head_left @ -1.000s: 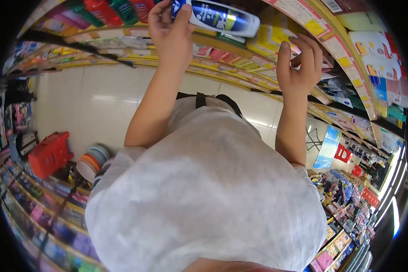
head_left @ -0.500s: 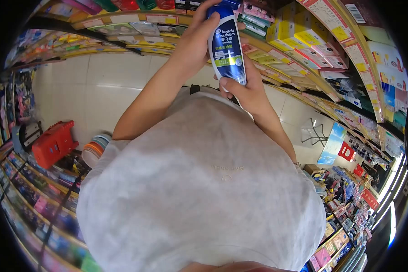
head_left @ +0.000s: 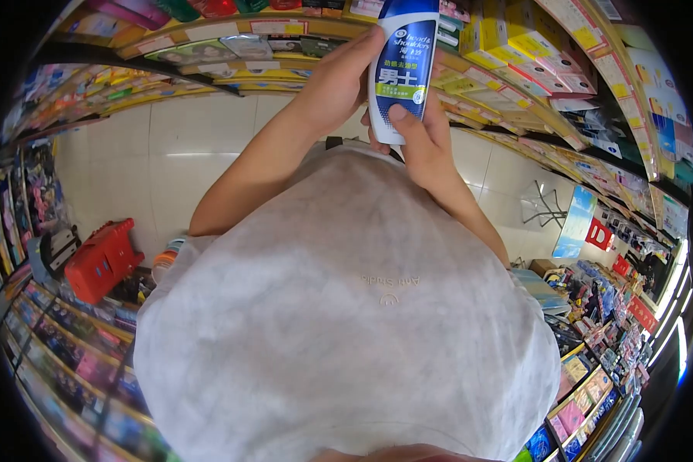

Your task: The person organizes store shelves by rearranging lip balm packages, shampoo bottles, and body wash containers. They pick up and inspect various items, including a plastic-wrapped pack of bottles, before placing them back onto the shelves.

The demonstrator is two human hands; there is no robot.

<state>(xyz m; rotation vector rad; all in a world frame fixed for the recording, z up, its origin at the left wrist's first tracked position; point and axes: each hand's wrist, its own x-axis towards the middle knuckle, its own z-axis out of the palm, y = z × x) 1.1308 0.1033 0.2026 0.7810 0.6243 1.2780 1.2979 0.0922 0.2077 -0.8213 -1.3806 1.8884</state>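
A white and blue Head & Shoulders shampoo bottle [head_left: 405, 65] is held up in front of my chest, its label facing me and its blue cap end at the top edge of the view. My right hand [head_left: 425, 138] grips the lower part, thumb pressed on the front and fingers behind. Along the bottle's left side lies my left hand [head_left: 337, 86], its thumb touching near the upper edge. The left fingers curl behind the bottle and are mostly hidden.
Store shelves [head_left: 285, 29] with price tags run just beyond the bottle. Yellow boxes [head_left: 531, 38] stand on the shelf to the right. A red plastic stool [head_left: 104, 262] is on the left. On the right is a folding metal stand [head_left: 545, 206] on the tiled floor [head_left: 192, 146].
The shampoo bottle has shifted slightly right and turned its label more squarely toward me. My left hand has slid down from the cap to the bottle's side.
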